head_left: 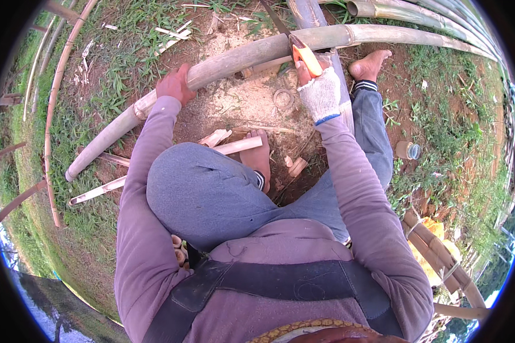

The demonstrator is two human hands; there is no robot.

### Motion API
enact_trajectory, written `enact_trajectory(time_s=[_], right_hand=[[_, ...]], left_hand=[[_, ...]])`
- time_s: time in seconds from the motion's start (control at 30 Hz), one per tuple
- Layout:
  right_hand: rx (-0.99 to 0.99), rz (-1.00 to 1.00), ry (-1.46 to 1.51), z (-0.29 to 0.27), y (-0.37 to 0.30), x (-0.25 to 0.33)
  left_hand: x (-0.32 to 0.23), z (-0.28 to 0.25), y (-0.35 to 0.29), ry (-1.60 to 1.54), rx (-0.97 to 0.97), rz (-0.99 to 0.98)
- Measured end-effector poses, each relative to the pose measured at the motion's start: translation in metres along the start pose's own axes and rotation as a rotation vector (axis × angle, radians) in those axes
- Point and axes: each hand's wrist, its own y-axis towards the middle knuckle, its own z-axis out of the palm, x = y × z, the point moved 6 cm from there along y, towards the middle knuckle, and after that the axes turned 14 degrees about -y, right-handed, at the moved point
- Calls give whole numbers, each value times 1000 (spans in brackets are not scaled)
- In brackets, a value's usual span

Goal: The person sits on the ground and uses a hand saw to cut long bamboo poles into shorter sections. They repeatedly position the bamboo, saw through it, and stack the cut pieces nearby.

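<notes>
A long, thick bamboo pole (240, 56) runs across in front of me, from lower left to upper right. My left hand (176, 86) is wrapped over it left of the middle, fingers partly hidden. In a white knit glove, my right hand (319, 91) grips the orange handle of a handsaw (306, 57). The dark saw blade (276, 18) lies across the pole, its far end beyond it. Whether the teeth are in a cut I cannot tell. Beneath the pole near the saw is a wooden beam (306, 12).
Sawdust (229, 106) and split bamboo pieces (234, 146) lie around my bare feet. More bamboo poles (400, 16) are stacked at the far right. A glass jar (407, 150) stands on the right. Tied bamboo stakes (438, 248) are at lower right, and a bent pole (54, 114) stands left.
</notes>
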Motion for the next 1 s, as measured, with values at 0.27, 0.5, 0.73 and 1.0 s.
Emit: enact_trajectory(time_s=[0.27, 0.5, 0.73, 1.0], right_hand=[[114, -55, -7, -105, -182, -48], [40, 28, -5, -8, -1, 8], [104, -115, -17, -116, -182, -37], [22, 3, 44, -11, -25, -11]], left_hand=[[3, -4, -2, 50, 2, 5], [-6, 0, 6, 0, 31, 6], [7, 0, -3, 22, 29, -39], [-6, 2, 5, -15, 9, 22]])
